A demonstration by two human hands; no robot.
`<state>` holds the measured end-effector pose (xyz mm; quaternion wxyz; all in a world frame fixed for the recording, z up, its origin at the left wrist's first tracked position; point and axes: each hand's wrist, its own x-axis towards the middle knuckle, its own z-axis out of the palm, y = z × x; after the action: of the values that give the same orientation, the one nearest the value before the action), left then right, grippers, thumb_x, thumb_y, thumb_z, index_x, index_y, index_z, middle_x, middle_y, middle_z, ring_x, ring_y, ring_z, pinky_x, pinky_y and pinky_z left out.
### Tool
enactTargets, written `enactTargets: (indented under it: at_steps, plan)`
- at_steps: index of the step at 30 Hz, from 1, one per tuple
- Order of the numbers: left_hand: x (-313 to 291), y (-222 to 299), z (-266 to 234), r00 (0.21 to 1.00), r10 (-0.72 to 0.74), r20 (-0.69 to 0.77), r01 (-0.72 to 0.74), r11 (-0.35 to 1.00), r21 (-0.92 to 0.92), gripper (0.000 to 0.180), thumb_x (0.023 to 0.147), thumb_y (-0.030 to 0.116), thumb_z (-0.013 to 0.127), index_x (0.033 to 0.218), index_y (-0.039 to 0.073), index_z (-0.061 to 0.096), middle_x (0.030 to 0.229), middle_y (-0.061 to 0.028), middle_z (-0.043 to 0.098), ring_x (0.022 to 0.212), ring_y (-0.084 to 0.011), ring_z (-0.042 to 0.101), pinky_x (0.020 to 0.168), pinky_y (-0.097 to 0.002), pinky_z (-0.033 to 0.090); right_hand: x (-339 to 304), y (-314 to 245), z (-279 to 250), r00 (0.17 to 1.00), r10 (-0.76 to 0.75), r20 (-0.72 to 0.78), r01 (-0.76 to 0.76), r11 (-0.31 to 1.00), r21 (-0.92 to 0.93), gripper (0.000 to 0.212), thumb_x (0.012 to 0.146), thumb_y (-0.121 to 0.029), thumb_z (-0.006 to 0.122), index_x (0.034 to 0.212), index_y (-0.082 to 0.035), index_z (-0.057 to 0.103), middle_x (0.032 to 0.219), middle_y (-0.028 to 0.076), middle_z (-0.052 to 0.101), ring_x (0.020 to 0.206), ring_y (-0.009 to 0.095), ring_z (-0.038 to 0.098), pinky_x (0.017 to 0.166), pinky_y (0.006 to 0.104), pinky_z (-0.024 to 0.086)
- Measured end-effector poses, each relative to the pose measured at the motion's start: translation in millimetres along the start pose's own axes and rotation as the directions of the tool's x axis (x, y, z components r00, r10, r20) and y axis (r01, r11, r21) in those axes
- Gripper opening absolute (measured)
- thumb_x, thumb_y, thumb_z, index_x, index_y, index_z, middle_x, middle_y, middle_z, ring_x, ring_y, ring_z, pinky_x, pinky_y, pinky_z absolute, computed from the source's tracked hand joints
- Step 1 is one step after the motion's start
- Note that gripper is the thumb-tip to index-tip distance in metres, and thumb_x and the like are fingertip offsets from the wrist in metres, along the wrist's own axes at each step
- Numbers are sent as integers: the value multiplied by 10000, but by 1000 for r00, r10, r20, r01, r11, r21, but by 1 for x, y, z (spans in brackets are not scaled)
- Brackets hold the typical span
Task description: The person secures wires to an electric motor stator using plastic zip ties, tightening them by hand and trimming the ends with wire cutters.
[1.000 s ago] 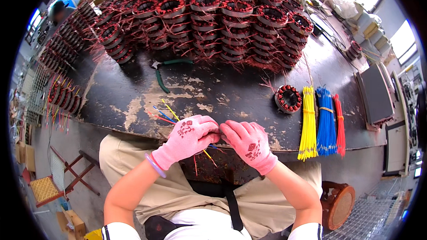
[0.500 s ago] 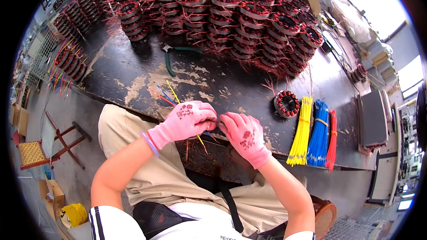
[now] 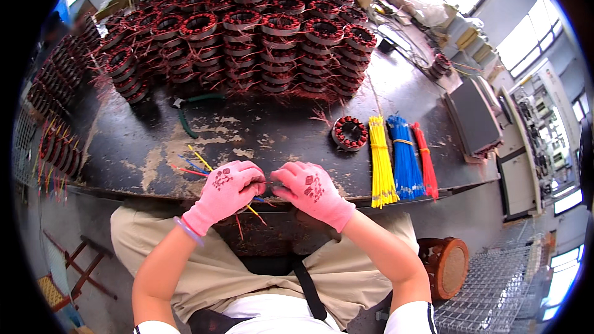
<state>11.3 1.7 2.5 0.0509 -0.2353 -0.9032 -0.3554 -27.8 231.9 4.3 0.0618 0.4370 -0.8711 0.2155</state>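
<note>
Both hands wear pink gloves and sit fingertip to fingertip at the near edge of the dark worktable (image 3: pixel 278 124). My left hand (image 3: pixel 228 190) is closed on several yellow, blue and red wires (image 3: pixel 201 159), whose ends stick out on both sides of it. Facing it, my right hand (image 3: pixel 312 193) has its fingers pinched together; what lies in them, if anything, is hidden. Right of that hand, a single wound stator (image 3: pixel 340 138) rests on the table. Beside it lie bundles of yellow wires (image 3: pixel 382 164), blue wires (image 3: pixel 405 161) and red wires (image 3: pixel 425 161).
Stacks of wound stators (image 3: pixel 241 49) fill the table's far side, with more stacked at the left (image 3: pixel 62 74). Pliers with green handles (image 3: pixel 185 125) lie before them. A grey panel (image 3: pixel 473 116) stands at the right edge. A wooden stool (image 3: pixel 450 267) is low at right.
My view has swung, so the table and its contents appear farther left. Both hands stay close together at the table edge, and the wires are still in my left hand.
</note>
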Motion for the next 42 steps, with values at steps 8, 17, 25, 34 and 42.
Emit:
enactTargets:
  at_steps: [8, 17, 25, 34, 42]
  plan:
    - [0, -5, 8, 988, 101, -115, -103, 995, -9, 66, 825, 154, 686, 879, 117, 676, 912, -12, 671, 858, -249, 652, 753, -381, 533, 7, -9, 5, 805, 463, 372, -594, 636, 494, 166, 968, -237, 620, 995, -76, 655, 838, 27, 644, 729, 119, 609, 677, 312, 499]
    - [-2, -4, 1, 998, 25, -62, -28, 998, -49, 136, 797, 88, 687, 933, 82, 692, 974, -36, 692, 869, -273, 652, 787, -392, 535, 0, -22, -4, 960, 258, -111, -241, 959, 146, 275, 844, -189, 754, 1095, -111, 673, 1028, 48, 701, 817, 197, 679, 717, 329, 528]
    - [-1, -2, 4, 998, -5, -67, 5, 1000, -7, 138, 796, 114, 730, 928, 85, 705, 956, -40, 686, 854, -265, 648, 771, -388, 535, 2, -13, 21, 983, -19, -182, 16, 1000, -22, 342, 797, -124, 750, 1131, -128, 676, 954, 21, 683, 812, 245, 658, 713, 378, 517]
    - [-3, -5, 2, 997, 47, -56, -47, 999, -5, 186, 846, 142, 731, 1008, 65, 681, 1047, -80, 679, 943, -294, 653, 826, -401, 537, 5, -8, 9, 997, -28, -75, 29, 1000, 9, 327, 846, -125, 682, 1167, -181, 658, 890, 31, 598, 833, 256, 624, 740, 396, 506]
    - [-24, 6, -74, 977, 117, 180, -160, 957, 243, 764, 700, 350, 846, 1367, 96, 575, 1447, -156, 527, 1339, -345, 496, 1215, -495, 298, 13, 12, 3, 961, -263, 84, 276, 932, -234, 411, 834, -200, 649, 1242, -248, 656, 898, -8, 535, 846, 193, 589, 753, 361, 516]
